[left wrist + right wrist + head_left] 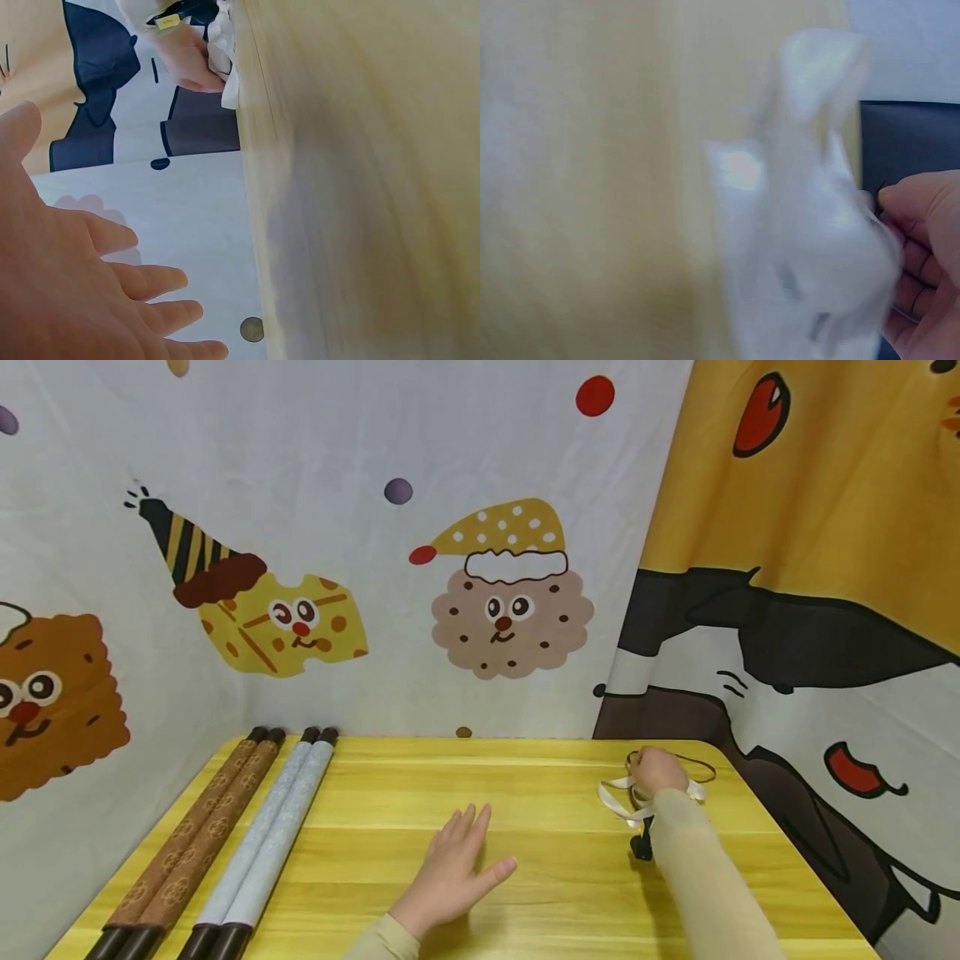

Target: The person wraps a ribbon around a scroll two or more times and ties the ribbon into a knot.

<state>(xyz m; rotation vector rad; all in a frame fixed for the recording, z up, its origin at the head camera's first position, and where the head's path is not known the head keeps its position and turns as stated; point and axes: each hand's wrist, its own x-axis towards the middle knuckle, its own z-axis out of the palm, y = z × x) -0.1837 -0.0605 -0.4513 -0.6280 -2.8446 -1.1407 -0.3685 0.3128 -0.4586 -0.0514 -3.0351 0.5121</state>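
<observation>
At the table's far right, my right hand (660, 770) grips a bundle of ribbons with its fingers curled. Loops of shiny white ribbon (617, 797) hang out on both sides of the fist, and a thin brown ribbon (703, 763) loops out to the right. In the right wrist view the white ribbon (802, 240) is blurred beside the curled fingers (919, 277). My left hand (450, 872) hovers over the near middle of the table, fingers straight and thumb spread, holding nothing. The left wrist view also shows this hand (82, 277) with its fingers extended.
Two brown patterned rolls (191, 843) and two pale blue rolls (273, 835), all with dark ends, lie lengthwise on the left of the wooden table (450, 777). A printed cloth (337, 460) hangs behind and round the table. Something small and black (642, 845) is under the right wrist.
</observation>
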